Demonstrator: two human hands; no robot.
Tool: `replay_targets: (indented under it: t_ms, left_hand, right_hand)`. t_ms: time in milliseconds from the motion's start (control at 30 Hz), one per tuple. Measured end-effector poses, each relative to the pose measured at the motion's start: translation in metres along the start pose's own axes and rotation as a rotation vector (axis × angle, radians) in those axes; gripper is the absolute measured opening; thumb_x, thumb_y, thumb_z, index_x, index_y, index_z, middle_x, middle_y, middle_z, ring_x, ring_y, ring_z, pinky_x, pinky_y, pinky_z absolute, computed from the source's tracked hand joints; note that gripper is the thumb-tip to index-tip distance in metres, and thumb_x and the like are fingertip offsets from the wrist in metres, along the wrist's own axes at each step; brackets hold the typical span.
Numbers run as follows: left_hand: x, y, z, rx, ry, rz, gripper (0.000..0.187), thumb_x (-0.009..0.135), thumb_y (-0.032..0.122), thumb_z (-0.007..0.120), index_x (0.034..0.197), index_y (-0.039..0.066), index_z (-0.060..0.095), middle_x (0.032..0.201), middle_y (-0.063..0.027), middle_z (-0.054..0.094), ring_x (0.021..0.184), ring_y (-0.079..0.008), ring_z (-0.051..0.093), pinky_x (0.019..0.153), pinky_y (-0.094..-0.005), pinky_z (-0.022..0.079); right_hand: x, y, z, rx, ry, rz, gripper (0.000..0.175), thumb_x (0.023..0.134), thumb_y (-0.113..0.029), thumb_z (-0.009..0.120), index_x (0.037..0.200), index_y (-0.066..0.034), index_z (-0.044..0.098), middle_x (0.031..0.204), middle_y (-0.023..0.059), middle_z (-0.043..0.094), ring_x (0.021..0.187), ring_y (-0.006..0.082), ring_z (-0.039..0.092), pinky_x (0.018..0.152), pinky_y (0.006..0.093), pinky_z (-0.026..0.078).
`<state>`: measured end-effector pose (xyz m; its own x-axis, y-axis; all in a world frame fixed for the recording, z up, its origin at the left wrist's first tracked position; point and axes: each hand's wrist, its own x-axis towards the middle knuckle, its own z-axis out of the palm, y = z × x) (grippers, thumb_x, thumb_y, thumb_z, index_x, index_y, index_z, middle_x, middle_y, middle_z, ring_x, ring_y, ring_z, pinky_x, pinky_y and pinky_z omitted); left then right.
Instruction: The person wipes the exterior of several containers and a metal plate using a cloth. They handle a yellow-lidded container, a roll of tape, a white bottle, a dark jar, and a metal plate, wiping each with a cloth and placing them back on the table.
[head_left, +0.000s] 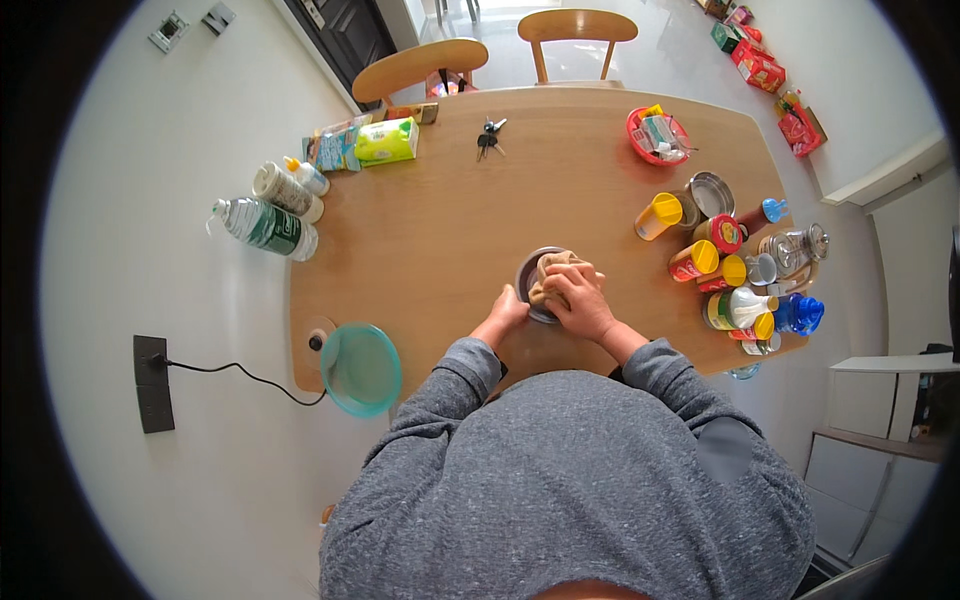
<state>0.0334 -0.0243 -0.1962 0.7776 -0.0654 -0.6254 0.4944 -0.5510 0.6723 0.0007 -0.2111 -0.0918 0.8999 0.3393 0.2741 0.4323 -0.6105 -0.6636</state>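
A round metal bowl stands on the wooden table close in front of me. My left hand grips its left rim. A tan cloth is bunched in my right hand, which presses it at the bowl's inner right side. The fingers and cloth hide much of the bowl's inside.
Yellow-lidded containers, bottles and jars crowd the table's right side, with a metal dish behind. A red basket and keys lie farther back. At left are a water bottle, a tissue pack and a teal basin.
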Motion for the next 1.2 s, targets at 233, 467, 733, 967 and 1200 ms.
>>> replay_targets:
  t_ms: [233,467,733,967,1200]
  left_hand:
    - [-0.016,0.031,0.022,0.359,0.456,0.7,0.067,0.07,0.016,0.083,0.125,0.004,0.047,0.112,-0.0151,0.06,0.107,-0.0246,0.06,0.088,-0.0374,0.051]
    - [0.007,0.028,0.037,-0.893,-0.392,0.413,0.047,0.099,0.046,0.043,0.13,0.011,0.051,0.131,-0.0066,0.055,0.12,-0.0231,0.052,0.105,-0.04,0.043]
    - [0.008,0.031,0.047,-1.276,-0.467,0.188,0.065,0.101,0.059,0.021,0.14,0.009,0.04,0.137,-0.0071,0.05,0.12,-0.0217,0.052,0.105,-0.0371,0.043]
    - [-0.013,0.049,0.03,0.066,0.029,0.725,0.071,0.079,0.036,0.079,0.133,0.005,0.044,0.125,-0.0125,0.059,0.115,-0.0224,0.058,0.097,-0.0358,0.048]
    - [-0.044,0.085,-0.015,-0.114,0.023,0.566,0.071,0.072,0.025,0.085,0.126,0.002,0.046,0.111,-0.0119,0.065,0.105,-0.0202,0.064,0.093,-0.0341,0.051]
  right_hand:
    - [0.013,0.009,-0.002,-0.1,0.11,-0.052,0.032,0.082,-0.025,0.071,0.11,-0.0149,0.062,0.135,0.0093,0.051,0.122,0.0349,0.045,0.102,0.0479,0.039]
    - [0.029,0.024,0.015,-0.075,0.114,0.036,0.023,0.083,-0.027,0.07,0.101,-0.0139,0.064,0.107,0.0087,0.059,0.097,0.0322,0.052,0.089,0.0453,0.043]
    - [0.051,0.037,0.025,0.154,0.277,0.405,0.023,0.087,-0.025,0.069,0.098,-0.0055,0.063,0.091,0.0171,0.068,0.087,0.0363,0.065,0.077,0.0438,0.052]
    - [0.06,0.077,0.021,0.49,0.515,0.772,0.036,0.097,-0.036,0.059,0.111,-0.0028,0.06,0.097,0.0123,0.07,0.088,0.0219,0.067,0.076,0.0367,0.054]
    - [0.033,0.063,-0.045,1.247,0.673,0.705,0.048,0.104,-0.043,0.041,0.126,-0.001,0.052,0.114,0.0095,0.061,0.102,0.0188,0.06,0.089,0.0364,0.05]
